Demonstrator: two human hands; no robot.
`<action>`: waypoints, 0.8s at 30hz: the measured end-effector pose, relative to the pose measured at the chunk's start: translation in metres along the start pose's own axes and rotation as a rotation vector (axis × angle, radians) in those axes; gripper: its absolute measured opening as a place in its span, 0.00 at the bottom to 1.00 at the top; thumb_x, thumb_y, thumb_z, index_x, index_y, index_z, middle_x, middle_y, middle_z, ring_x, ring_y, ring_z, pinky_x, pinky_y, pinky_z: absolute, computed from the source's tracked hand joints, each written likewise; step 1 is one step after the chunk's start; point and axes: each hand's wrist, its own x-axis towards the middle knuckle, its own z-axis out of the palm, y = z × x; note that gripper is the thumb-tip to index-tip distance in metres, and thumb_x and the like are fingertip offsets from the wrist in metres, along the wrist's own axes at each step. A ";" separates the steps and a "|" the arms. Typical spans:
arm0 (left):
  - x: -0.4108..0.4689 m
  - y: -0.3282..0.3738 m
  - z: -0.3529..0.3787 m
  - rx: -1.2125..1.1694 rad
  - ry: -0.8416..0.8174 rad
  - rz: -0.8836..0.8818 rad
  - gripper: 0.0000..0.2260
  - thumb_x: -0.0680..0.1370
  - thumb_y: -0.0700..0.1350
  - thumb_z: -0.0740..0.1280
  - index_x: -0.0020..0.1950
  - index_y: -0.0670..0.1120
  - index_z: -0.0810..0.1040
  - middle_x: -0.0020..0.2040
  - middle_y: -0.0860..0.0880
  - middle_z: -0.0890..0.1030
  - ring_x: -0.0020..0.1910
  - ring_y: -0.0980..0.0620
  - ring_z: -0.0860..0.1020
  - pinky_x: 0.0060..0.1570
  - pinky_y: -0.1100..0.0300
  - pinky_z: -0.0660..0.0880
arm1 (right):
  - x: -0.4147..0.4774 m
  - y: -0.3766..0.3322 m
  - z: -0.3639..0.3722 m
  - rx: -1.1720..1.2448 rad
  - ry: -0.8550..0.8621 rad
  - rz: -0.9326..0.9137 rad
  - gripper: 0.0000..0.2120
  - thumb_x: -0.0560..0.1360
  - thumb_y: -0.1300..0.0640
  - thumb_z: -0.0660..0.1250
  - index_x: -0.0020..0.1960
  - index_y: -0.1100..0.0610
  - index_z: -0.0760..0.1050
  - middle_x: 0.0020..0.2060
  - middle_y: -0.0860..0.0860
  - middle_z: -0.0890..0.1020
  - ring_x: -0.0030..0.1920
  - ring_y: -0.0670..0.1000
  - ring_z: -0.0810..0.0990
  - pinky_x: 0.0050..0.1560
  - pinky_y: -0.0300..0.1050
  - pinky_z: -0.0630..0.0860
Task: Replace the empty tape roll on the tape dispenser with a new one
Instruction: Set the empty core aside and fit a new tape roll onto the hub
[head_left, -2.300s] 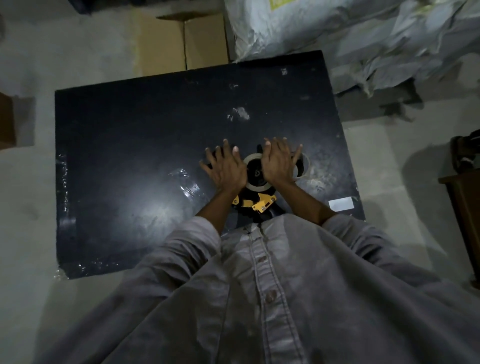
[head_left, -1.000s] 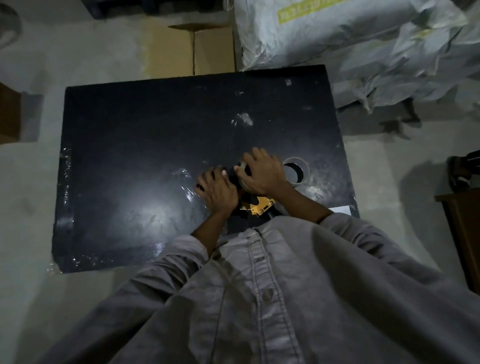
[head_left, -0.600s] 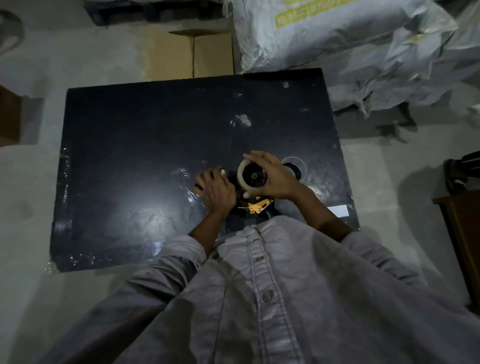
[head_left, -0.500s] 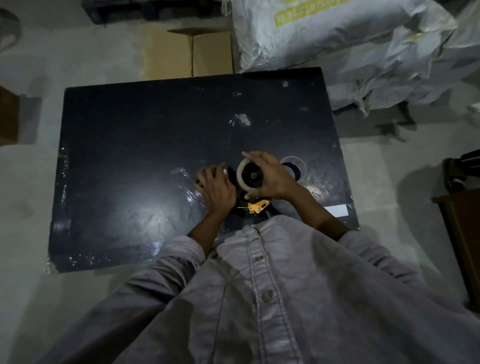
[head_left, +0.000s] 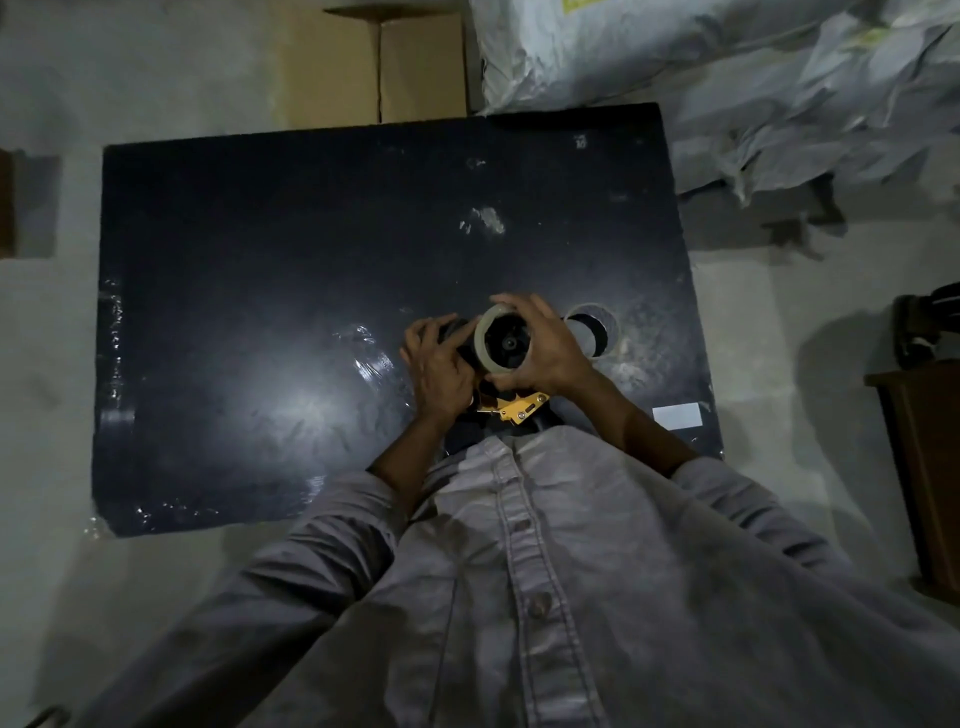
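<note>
1. Right grip (head_left: 548, 349) is clenched round a pale ring-shaped tape roll (head_left: 481, 340), fingers over the top, thumb underneath.
2. Roll is held just above the black rectangular worktop (head_left: 260, 260), near its front edge, right in front of the person's chest.
3. Dark spoked hub shows thru the roll's centre; can't tell if it's fully seated.
4. Left grip (head_left: 441, 371) clasps the black-and-yellow handheld tape dispenser (head_left: 519, 409) at its dark left end, w/ fingers beside the roll's left rim.
5. 2nd greyish ring (head_left: 582, 335) lies flat on the worktop, just right of the right grip.
6. White rectangular label (head_left: 676, 417) sits at the front-right corner.
7. Brown cardboard box (head_left: 379, 62) is beyond the far edge; crumpled pale sacks (head_left: 727, 67) are to its right.
</note>
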 end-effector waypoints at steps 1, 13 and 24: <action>0.000 0.000 0.000 0.002 -0.007 -0.006 0.21 0.79 0.46 0.63 0.68 0.54 0.87 0.70 0.48 0.81 0.71 0.36 0.72 0.68 0.45 0.65 | 0.000 -0.001 0.000 -0.005 0.000 0.001 0.54 0.58 0.46 0.88 0.80 0.43 0.68 0.69 0.46 0.73 0.70 0.51 0.74 0.70 0.56 0.79; 0.002 0.004 -0.006 0.134 -0.129 -0.045 0.13 0.79 0.41 0.71 0.59 0.54 0.91 0.78 0.48 0.74 0.76 0.42 0.61 0.71 0.43 0.63 | 0.003 -0.013 0.003 -0.058 -0.004 0.056 0.56 0.55 0.40 0.83 0.81 0.45 0.68 0.68 0.49 0.73 0.69 0.53 0.73 0.68 0.55 0.78; 0.038 0.020 -0.035 -0.106 -0.219 -0.323 0.24 0.79 0.43 0.59 0.64 0.64 0.87 0.70 0.52 0.85 0.73 0.41 0.74 0.75 0.39 0.65 | -0.004 -0.018 -0.003 -0.075 -0.021 0.048 0.58 0.59 0.44 0.87 0.84 0.45 0.64 0.71 0.52 0.72 0.71 0.57 0.74 0.71 0.63 0.77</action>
